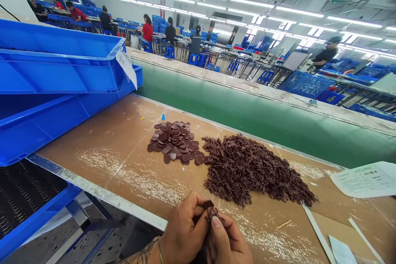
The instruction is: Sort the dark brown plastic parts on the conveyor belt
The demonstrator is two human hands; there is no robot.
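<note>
Low in the view, the left hand [182,231] and right hand [224,241] meet over the near edge of the bench [117,152]. Between their fingertips sits a small brown part [212,213]: a spiky, branched bit of moulded plastic with a round flat disc at its upper left end. The left fingers curl in and pinch that disc end; the right thumb and forefinger nip the branched end. Both hands are clenched on it, just above the benchtop.

The bench is tan board, scuffed, with whitish worn streaks and an edging of grey metal on the near side. On it lie two dark brown heaps. The nearer and larger is a tangled pile [250,171] of thin branched pieces, rough and bristly. Touching its left side is a flatter heap of discs [175,142], smooth, round and coin-like, overlapping one another. A tiny blue cone [163,116] stands beyond the discs.

At the left, blue plastic trays [58,70] are stacked at a slant, with a white label [126,66] hanging from the upper rim. Below them a lower tray holds a dark ribbed mass. At the right lie a printed paper [366,179] and white strips [318,233].

Behind the bench runs a green conveyor belt [247,107] with a worn pale border. Beyond it, people sit at tables among blue stools and crates under rows of strip lights.
</note>
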